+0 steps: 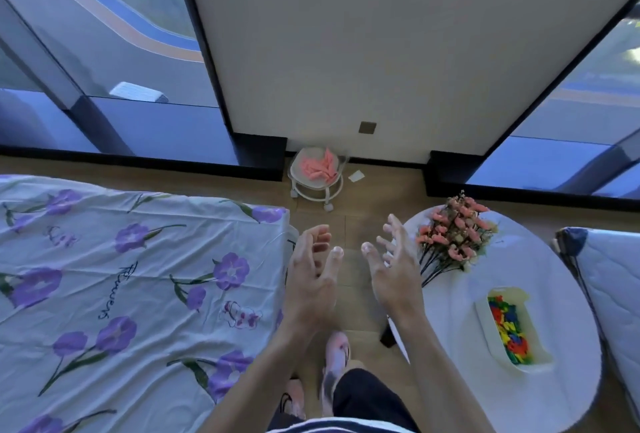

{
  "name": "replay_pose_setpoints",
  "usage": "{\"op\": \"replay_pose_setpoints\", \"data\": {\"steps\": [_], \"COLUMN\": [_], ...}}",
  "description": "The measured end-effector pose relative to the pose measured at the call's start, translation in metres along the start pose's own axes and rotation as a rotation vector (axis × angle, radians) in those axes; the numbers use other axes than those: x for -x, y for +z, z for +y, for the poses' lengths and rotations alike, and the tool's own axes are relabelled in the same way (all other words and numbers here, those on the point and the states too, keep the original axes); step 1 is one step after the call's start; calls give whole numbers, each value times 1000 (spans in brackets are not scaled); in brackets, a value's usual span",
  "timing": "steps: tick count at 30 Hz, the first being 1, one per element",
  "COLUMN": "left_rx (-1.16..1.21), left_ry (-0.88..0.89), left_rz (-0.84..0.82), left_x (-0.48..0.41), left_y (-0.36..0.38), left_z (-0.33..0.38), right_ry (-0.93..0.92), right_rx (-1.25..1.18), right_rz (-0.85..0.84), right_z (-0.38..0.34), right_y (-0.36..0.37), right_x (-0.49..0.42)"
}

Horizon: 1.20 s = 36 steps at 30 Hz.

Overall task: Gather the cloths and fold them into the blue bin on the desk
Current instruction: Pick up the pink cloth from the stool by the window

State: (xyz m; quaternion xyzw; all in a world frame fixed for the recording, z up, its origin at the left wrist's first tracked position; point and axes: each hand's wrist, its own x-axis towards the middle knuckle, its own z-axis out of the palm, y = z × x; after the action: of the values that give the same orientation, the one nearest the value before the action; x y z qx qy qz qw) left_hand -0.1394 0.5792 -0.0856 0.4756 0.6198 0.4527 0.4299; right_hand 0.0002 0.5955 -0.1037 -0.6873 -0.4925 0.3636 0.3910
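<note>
Both hands were held out over the wooden floor (360, 200), between the bed and the round table. The left hand (311, 280) had its fingers relaxed and slightly spread, grasping nothing; the right hand (391, 269), just beside it but apart, was likewise released, fingers splayed and palm turned inward. A crumpled pink cloth (318, 165) lay far off at the centre, on the seat of a small white wheeled stool (300, 179) standing against the wall, well beyond both hands. A scrap of white paper (356, 176) lay on the floor just right of the stool. On the left was a bed sheet (104, 276) printed with purple flowers. On the round white table (460, 311) at the right lay a bunch of pink flowers (453, 235) and, nearer, a white tray (483, 311) of bright coloured pieces (509, 328)
</note>
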Motion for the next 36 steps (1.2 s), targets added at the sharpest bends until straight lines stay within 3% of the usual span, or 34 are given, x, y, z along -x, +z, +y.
{"op": "replay_pose_setpoints", "data": {"steps": [18, 27, 36], "left_rx": [-143, -427, -949], "left_ry": [-158, -275, -251], "left_rz": [-108, -340, -731], "left_x": [-336, -521, -680], "left_y": [81, 149, 214], "left_z": [-15, -167, -373], "right_ry": [122, 311, 434], "right_rx": [52, 112, 175], "right_rz": [-137, -198, -187], "right_z": [-8, 80, 204], "right_y": [62, 150, 228], "right_x": [-334, -489, -619]}}
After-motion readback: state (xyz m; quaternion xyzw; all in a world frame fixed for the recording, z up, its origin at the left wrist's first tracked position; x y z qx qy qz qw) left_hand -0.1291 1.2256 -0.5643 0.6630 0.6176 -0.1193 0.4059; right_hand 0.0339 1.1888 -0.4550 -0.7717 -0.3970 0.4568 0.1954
